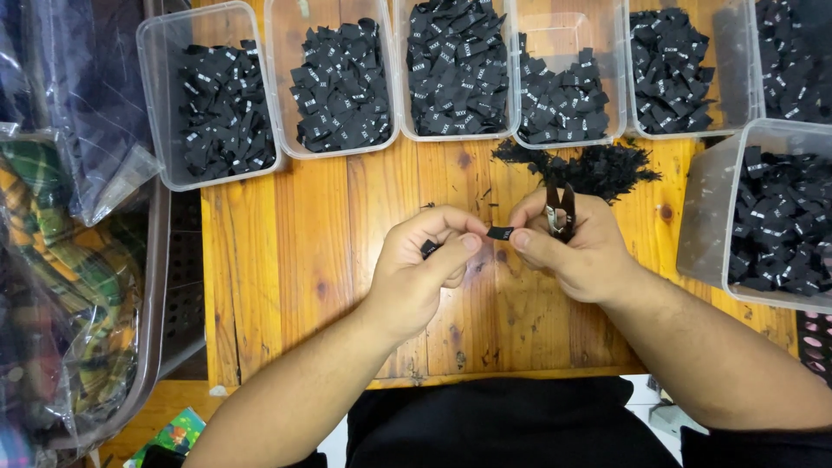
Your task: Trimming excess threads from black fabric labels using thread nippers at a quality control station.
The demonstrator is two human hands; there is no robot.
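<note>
1. While both hands meet over the wooden table (295,260), the left hand (420,269) is curled nearly closed, thumb and forefinger pinching one end of a small black label (500,232).
2. The right hand (576,251) pinches the other end of that label between thumb and forefinger; its remaining fingers are folded around small thread snips (560,211), whose blades point away from the person.
3. A second dark piece shows inside the left fist; what it is cannot be told.
4. Just beyond the right hand lies a pile of black trimmings (598,165).
5. Farther beyond both hands stands a row of clear plastic tubs (156,52) filled with black labels.
6. To the right of the right hand stands another such tub (706,208).
</note>
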